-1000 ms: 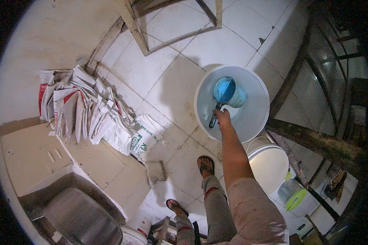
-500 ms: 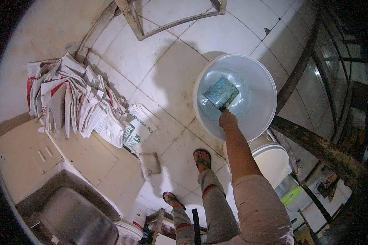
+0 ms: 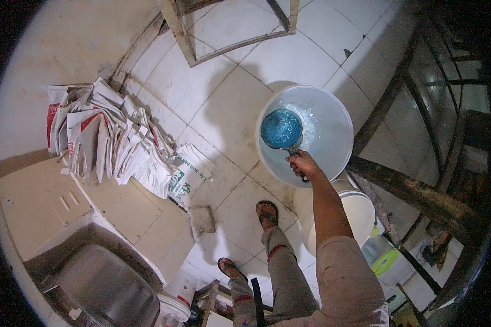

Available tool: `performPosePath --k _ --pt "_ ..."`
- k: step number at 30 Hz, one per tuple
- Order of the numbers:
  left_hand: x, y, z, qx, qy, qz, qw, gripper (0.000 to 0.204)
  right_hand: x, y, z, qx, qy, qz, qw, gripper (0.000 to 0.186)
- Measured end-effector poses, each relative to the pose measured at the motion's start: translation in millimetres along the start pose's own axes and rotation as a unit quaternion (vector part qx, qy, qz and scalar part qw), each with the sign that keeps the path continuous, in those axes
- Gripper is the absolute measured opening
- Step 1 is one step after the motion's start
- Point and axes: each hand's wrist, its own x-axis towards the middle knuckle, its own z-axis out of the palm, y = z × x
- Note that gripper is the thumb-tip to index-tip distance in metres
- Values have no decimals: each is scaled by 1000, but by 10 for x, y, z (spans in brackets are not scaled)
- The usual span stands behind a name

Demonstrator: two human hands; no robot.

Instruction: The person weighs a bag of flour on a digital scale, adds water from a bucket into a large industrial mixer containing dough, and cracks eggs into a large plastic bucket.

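Note:
My right hand [image 3: 304, 165] is closed round the dark handle of a blue water dipper [image 3: 281, 129]. The dipper sits level, mouth up, over the left part of a large white round tub [image 3: 341, 136], and it looks full of water. Rippling water [image 3: 312, 126] shows in the tub beyond the dipper. My right arm reaches over the tub's near rim. My left hand is out of the picture.
Lidded white buckets [image 3: 360, 217] stand just behind the tub. Folded paper sacks [image 3: 114, 136] lie heaped at left on a beige cabinet [image 3: 131, 212], near a metal sink [image 3: 101, 289]. Wooden beams [image 3: 414, 188] cross at right; a frame stand [image 3: 185, 43] is ahead.
The dipper has turned from lying tipped deep in the tub to mouth up, lifted higher with water in it. My right hand has drawn back toward me.

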Motion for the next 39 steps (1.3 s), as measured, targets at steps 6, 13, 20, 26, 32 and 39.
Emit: performPosePath --k 6,13,20,26,32,39 --pt "98 753 592 86 35 94 991 37 -507 -188 98 10 38 -24 999 21" --pt "-119 1120 773 128 39 155 979 37 -821 -98 102 -58 146 -73 985 17" --pt "-310 1110 767 156 42 185 969 37 -1092 -90 113 57 135 -99 984 16" --pt "-466 1092 728 179 43 219 958 37 -1490 -130 155 239 49 -109 964 19" --pt "-608 1045 682 202 44 291 934 37 -2168 -291 376 275 30 -120 953 21" --pt "-1692 1320 811 166 23 458 873 36 -3454 -882 757 238 31 -174 955 20"
